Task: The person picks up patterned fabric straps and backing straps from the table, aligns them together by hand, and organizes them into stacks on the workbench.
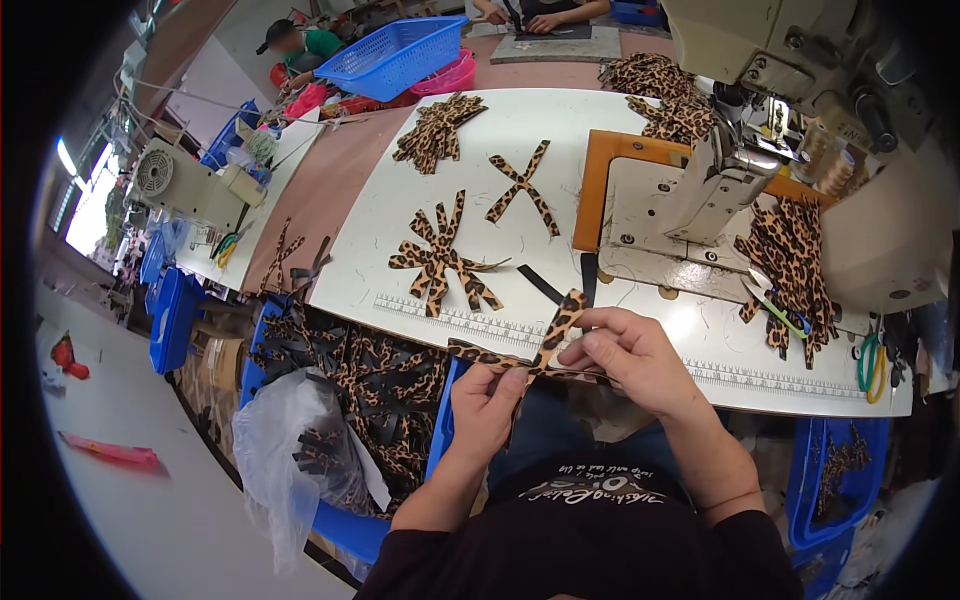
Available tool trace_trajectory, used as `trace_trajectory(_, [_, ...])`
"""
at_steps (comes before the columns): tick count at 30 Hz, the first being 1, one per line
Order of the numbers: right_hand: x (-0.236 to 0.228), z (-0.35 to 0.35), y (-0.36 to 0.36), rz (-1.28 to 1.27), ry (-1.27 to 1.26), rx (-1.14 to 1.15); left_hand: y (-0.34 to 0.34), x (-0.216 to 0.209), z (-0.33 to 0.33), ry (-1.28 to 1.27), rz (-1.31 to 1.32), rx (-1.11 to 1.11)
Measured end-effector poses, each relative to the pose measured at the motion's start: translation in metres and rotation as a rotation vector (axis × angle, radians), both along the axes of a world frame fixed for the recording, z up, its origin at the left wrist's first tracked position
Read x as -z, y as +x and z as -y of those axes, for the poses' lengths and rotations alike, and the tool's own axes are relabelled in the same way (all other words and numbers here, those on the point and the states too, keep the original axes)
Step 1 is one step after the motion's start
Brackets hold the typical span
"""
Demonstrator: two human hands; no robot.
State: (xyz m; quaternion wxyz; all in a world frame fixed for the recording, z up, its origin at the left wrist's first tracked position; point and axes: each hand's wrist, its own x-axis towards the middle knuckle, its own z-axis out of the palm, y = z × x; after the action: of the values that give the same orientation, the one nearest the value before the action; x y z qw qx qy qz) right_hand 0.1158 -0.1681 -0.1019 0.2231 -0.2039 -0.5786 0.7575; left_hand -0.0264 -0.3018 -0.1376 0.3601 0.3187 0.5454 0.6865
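The white table (540, 115) is the largest item at your station, its near edge running across in front of you. The sewing machine (725, 40) stands toward the table's far right corner. Below the near edge, by the left corner, a blue bin (345, 525) holds a tangle of leopard-print and black strips; a clear plastic bag (290, 450) lies over its left side. A ruler strip (760, 378) runs along the near edge.

A strip bundle (790, 270) lies close to the right edge, beside the machine. A fanned cluster (440, 260) lies near the left edge, and a smaller heap (438, 132) lies at the far left corner.

Your left hand (485, 410) and your right hand (635, 360) are at the near edge. Between them is the leopard-print piece (555, 335), raised over that edge. Your left thumb and fingers are pinched together on it. Your right fingers are at its right side; whether they clamp it, I cannot tell.

One crossed piece (522, 188) lies alone, inward from the far edge. Scissors (872, 365) with green and yellow handles rest at the near right corner. Green-handled snips (778, 300) lie on the right-hand bundle.
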Motion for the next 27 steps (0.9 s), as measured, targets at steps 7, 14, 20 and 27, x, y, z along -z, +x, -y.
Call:
trace_trajectory(7, [0.014, 0.005, 0.000, -0.448, -0.471, -0.180, -0.004, 0.003, 0.002, 0.099, 0.042, -0.076])
trace_trajectory(14, [0.030, 0.053, -0.025, -0.214, -0.283, 0.120, 0.014, 0.016, 0.006, 0.234, 0.124, -0.052])
trace_trajectory(20, [0.000, 0.042, -0.053, -0.002, -0.170, 0.040, -0.002, 0.013, 0.012, 0.323, 0.094, -0.060])
trace_trajectory(27, [-0.007, 0.003, -0.177, -0.021, 0.524, 0.069, -0.095, -0.006, -0.012, 0.058, -0.112, -0.321])
